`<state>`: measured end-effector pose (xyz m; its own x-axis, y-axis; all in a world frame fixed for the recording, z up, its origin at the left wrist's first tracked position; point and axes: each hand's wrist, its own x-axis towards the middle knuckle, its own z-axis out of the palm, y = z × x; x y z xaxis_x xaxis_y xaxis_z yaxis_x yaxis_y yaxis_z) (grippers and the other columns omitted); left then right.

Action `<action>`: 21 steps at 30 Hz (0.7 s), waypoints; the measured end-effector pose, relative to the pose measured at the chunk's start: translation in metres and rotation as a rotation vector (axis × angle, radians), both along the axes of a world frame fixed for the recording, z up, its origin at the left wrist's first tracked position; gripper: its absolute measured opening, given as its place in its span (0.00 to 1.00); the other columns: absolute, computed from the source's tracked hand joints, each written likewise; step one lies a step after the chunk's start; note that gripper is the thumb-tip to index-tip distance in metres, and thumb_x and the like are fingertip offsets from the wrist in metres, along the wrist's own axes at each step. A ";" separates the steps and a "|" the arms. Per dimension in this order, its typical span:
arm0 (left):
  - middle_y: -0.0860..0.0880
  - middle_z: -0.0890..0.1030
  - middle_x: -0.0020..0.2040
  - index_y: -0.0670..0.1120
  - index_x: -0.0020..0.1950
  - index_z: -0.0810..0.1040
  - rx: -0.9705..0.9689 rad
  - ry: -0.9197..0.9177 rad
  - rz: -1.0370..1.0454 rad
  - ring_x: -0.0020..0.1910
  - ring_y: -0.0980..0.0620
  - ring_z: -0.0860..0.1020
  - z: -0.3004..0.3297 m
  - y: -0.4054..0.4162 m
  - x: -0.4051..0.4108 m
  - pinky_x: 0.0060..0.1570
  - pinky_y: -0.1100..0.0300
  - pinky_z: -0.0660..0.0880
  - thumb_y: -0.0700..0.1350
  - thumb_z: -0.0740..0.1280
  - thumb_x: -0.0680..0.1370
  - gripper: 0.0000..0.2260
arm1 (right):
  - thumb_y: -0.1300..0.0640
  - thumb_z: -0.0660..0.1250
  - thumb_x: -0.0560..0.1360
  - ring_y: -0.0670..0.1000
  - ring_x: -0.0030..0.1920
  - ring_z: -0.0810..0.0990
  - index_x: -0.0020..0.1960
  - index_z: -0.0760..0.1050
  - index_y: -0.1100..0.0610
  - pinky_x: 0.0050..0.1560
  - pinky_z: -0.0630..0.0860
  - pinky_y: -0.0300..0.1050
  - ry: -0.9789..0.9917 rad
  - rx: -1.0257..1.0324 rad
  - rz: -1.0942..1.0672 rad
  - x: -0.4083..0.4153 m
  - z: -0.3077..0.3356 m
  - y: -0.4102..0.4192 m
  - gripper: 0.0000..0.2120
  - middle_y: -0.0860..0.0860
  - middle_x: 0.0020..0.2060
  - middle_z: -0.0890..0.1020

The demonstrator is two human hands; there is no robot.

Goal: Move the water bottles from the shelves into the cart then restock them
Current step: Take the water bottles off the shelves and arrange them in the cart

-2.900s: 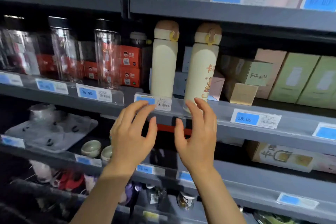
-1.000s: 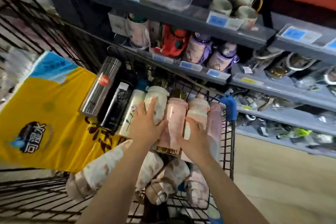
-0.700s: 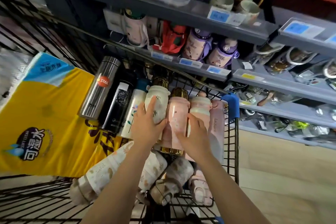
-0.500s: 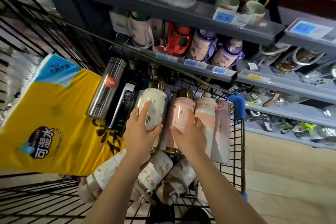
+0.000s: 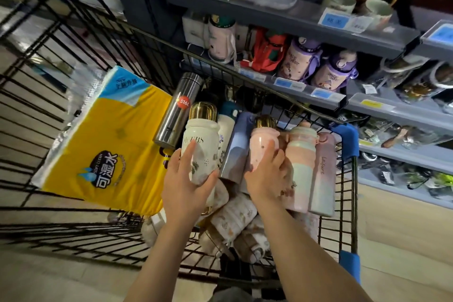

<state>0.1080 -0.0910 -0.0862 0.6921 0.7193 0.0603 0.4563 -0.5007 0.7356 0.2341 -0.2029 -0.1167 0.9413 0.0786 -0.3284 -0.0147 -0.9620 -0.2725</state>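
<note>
Now left hand [image 5: 186, 184] grip grasping cream bottle [image 5: 202, 147]; right hand [image 5: 266, 174] grasping pink bottle [image 5: 263, 141].

the cart [image 5: 345, 179] is black wire with blue corner caps. inside it, a white bottle [image 5: 202, 144] with a gold cap and leaf print is raised, tilted, above the pile. right of it in the cart a pink bottle [image 5: 263, 144] with a gold cap leans among pastel bottles; a steel bottle [image 5: 175, 113] lies at the cart's far side.
</note>
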 end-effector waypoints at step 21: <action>0.49 0.68 0.71 0.58 0.73 0.66 -0.009 -0.035 0.058 0.65 0.63 0.61 0.011 -0.032 -0.009 0.52 0.61 0.66 0.53 0.75 0.71 0.33 | 0.57 0.74 0.67 0.57 0.71 0.61 0.76 0.50 0.44 0.65 0.70 0.57 -0.019 0.367 0.089 -0.029 0.019 -0.033 0.46 0.50 0.74 0.55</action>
